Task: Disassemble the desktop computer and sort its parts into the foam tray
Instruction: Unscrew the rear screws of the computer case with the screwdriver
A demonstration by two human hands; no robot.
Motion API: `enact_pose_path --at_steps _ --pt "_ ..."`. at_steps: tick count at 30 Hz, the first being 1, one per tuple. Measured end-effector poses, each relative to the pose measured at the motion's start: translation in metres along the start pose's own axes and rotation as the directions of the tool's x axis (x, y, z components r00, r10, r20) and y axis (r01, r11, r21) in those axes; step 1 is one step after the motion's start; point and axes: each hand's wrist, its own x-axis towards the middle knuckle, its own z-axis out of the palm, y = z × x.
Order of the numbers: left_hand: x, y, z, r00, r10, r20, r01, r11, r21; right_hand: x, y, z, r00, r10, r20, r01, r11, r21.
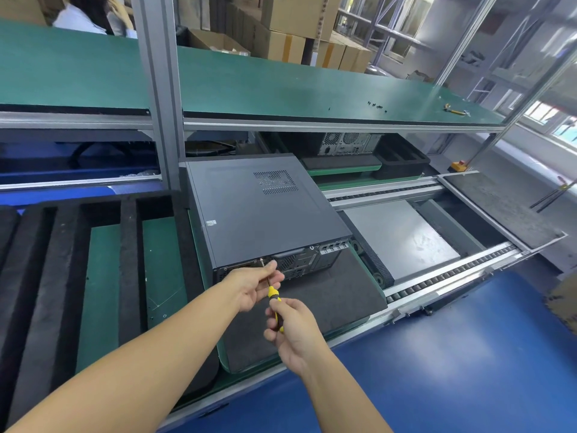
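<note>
- I see the desktop computer lying flat on a dark mat. Its back faces me.
- The lid is on, so I think the job is only starting.
- The foam tray sits just to the left of the computer.
- My right hand is curled tight around the yellow and black handle of the screwdriver.
- My left hand pinches the thin metal part near the tip, with its fingers bent around it.
- The tip is at the top edge of the back panel, toward the left. I think a screw is there, but it is too small for me to be sure.
- To do this well, I would hold the tool straight in line with the screw and push in a little.
- I would turn slowly with the right hand and let the left hand only keep the tip steady.
- If the tip slips, it could scratch the case or spoil the screw head.
- I would catch the screw when it comes loose, so it does not roll away.
</note>
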Motion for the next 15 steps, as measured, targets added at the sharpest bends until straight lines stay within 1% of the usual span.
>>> enact_pose_path --at_steps 2,5,6,9,11,12,15 --pt "-0.0005 -0.0008 -0.001 1.0 0.013 0.002 -0.013 0.999 0.047 0.0005 -0.0015 0.0005 0.999 -0.033 -0.014 0.032 0.999 -0.026" --pt "0.0006 0.0008 -0.0001 1.0 0.013 -0.006 -0.013 1.0 0.027 0.0001 -0.0016 0.0002 0.999 -0.041 -0.031 0.04 0.999 -0.01" --pt "0.0004 0.0008 0.0009 1.0 0.011 -0.001 -0.011 1.0 0.007 -0.0005 -0.0012 -0.0007 0.999 -0.02 -0.036 0.02 1.0 0.006" --pt "0.0003 -0.0012 0.0019 1.0 0.019 0.007 -0.019 0.999 -0.046 -0.0036 -0.0012 -0.004 0.994 0.104 -0.024 -0.103 0.994 0.03" --pt "0.0006 -0.003 0.0013 1.0 0.023 0.019 -0.022 0.997 -0.073 -0.0039 -0.0006 -0.0058 0.992 0.129 0.001 -0.129 0.991 0.02" --pt "0.0007 -0.0039 0.0011 0.999 0.026 0.03 -0.023 0.996 -0.085 -0.0028 0.0002 -0.0062 0.994 0.111 0.003 -0.111 0.994 0.009" --pt "0.0014 -0.0038 0.0011 0.998 0.053 0.04 -0.047 0.989 -0.142 0.0024 0.0035 -0.0073 0.999 -0.02 -0.048 0.017 0.998 -0.064"
